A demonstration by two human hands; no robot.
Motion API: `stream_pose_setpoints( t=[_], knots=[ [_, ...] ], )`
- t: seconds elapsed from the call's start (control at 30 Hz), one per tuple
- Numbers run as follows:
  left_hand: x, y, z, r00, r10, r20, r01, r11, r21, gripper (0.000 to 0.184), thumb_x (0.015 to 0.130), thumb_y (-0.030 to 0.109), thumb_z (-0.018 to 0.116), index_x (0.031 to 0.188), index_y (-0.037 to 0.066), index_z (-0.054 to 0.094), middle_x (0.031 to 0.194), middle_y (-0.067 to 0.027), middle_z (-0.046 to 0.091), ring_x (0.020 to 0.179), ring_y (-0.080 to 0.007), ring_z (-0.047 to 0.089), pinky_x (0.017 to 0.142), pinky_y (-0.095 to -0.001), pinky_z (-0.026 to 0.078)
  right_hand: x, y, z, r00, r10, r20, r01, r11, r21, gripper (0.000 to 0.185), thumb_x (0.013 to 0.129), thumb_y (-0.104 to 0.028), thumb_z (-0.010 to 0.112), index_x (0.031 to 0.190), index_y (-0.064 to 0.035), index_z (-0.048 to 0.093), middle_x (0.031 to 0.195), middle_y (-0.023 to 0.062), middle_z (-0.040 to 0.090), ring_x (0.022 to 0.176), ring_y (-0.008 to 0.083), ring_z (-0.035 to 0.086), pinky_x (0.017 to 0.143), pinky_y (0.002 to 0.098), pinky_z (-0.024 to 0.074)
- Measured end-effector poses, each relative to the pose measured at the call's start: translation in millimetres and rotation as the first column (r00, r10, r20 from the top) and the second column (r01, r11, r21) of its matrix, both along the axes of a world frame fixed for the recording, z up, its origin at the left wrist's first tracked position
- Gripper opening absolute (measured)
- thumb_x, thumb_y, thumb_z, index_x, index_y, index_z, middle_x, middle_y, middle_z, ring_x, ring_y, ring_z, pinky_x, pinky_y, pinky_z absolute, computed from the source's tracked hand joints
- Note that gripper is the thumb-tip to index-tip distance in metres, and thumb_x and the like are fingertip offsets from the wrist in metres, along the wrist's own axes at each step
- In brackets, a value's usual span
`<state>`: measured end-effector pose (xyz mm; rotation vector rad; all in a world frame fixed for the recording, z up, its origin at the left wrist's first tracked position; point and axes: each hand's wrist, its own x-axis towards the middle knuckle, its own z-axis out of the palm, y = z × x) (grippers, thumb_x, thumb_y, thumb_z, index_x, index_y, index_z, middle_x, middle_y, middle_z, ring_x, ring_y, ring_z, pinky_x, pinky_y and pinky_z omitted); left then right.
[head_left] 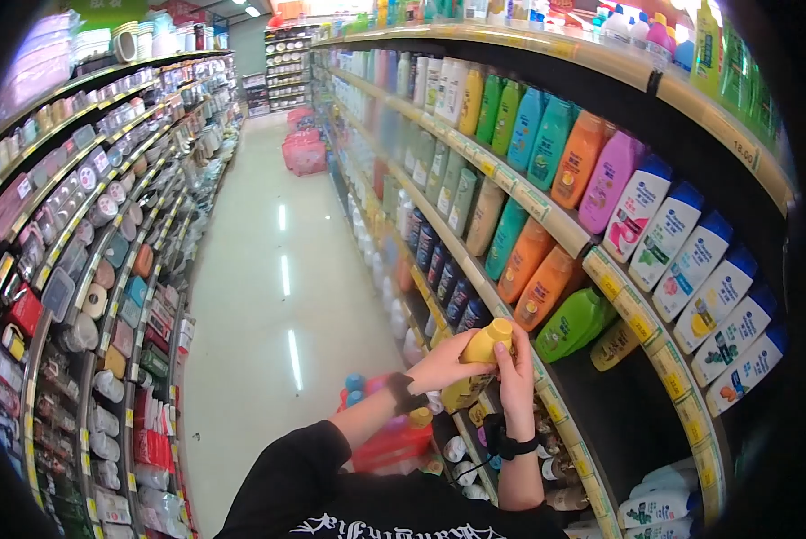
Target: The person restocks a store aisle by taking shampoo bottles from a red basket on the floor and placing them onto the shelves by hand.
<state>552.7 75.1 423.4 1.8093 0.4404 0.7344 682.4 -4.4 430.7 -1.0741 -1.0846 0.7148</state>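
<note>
A yellow bottle (488,341) with a rounded cap is held between both hands in front of the right-hand shelves. My left hand (450,359) has its fingers closed round the bottle from the left. On the other side, my right hand (516,368) grips it with the thumb near the cap. The bottle's lower part is partly hidden by the hands. Close by on the shelf, a green bottle (575,325) leans sideways, with orange bottles (544,287) beside it and a golden bottle (615,346) to its right.
Shelves of white bottles with blue caps (679,235) rise at the right. A red bag (385,445) with bottles stands low beside my left forearm. Packed shelves (88,242) line the left side of the aisle floor (250,269). Pink bundles (304,151) lie farther off.
</note>
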Motion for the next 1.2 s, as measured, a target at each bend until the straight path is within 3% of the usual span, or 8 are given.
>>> stream_pose_setpoints(
  t=[0.1,0.47,0.57,0.83,0.9,1.2],
  knots=[
    [-8,2,-12,0.997,0.03,0.077,-0.018,0.989,-0.144,0.055,0.08,0.024,0.069,0.123,0.0,0.045,0.11,-0.0122,0.058,0.103,-0.0197,0.055,0.088,-0.0311,0.043,-13,6,5,0.999,0.034,0.017,-0.034,0.999,0.003,0.039,0.093,-0.009,0.048,0.131,-0.0021,0.04,0.123,0.0095,0.05,0.109,0.0152,0.05,0.093,0.0272,0.0395],
    [-49,8,-26,0.981,0.172,0.094,-0.153,0.971,-0.182,0.054,0.081,0.021,0.069,0.123,0.0,0.045,0.11,-0.0113,0.058,0.101,-0.0177,0.055,0.089,-0.0307,0.042,-35,37,-16,0.961,0.274,-0.037,-0.276,0.96,-0.05,0.037,0.093,-0.008,0.047,0.129,0.0004,0.04,0.123,0.0095,0.049,0.113,0.0149,0.046,0.096,0.0274,0.037],
    [-53,12,-40,0.976,0.198,0.094,-0.179,0.967,-0.181,0.053,0.081,0.022,0.068,0.123,0.0,0.045,0.11,-0.0115,0.057,0.102,-0.018,0.054,0.09,-0.0307,0.042,-39,40,-17,0.958,0.277,-0.079,-0.284,0.952,-0.115,0.037,0.093,-0.008,0.047,0.128,0.0007,0.04,0.12,0.009,0.05,0.11,0.015,0.048,0.095,0.027,0.0379],
    [-60,9,-40,0.98,0.196,0.022,-0.188,0.963,-0.191,0.052,0.081,0.022,0.068,0.122,0.0,0.045,0.11,-0.0127,0.057,0.103,-0.0191,0.054,0.091,-0.0311,0.041,-36,45,-24,0.964,0.243,0.107,-0.228,0.964,-0.134,0.033,0.09,-0.009,0.052,0.122,0.0002,0.048,0.112,0.0106,0.056,0.103,0.0163,0.053,0.09,0.0276,0.0412],
    [-61,8,-36,0.977,0.196,-0.085,-0.207,0.968,-0.14,0.052,0.084,0.018,0.065,0.126,0.0,0.042,0.115,-0.0108,0.056,0.103,-0.0182,0.054,0.092,-0.031,0.042,-35,46,-29,0.966,0.231,0.116,-0.212,0.965,-0.154,0.033,0.09,-0.009,0.052,0.122,0.0002,0.049,0.112,0.0105,0.056,0.103,0.0165,0.053,0.089,0.0276,0.0413],
    [-51,14,-55,0.984,0.177,0.027,-0.164,0.949,-0.27,0.049,0.081,0.02,0.067,0.121,0.0,0.046,0.111,-0.0125,0.056,0.103,-0.0204,0.054,0.09,-0.0311,0.041,-29,49,-35,0.968,0.214,0.129,-0.181,0.956,-0.229,0.034,0.091,-0.011,0.053,0.123,-0.0014,0.048,0.113,0.0104,0.056,0.102,0.0158,0.053,0.088,0.0269,0.0414]
  ],
)
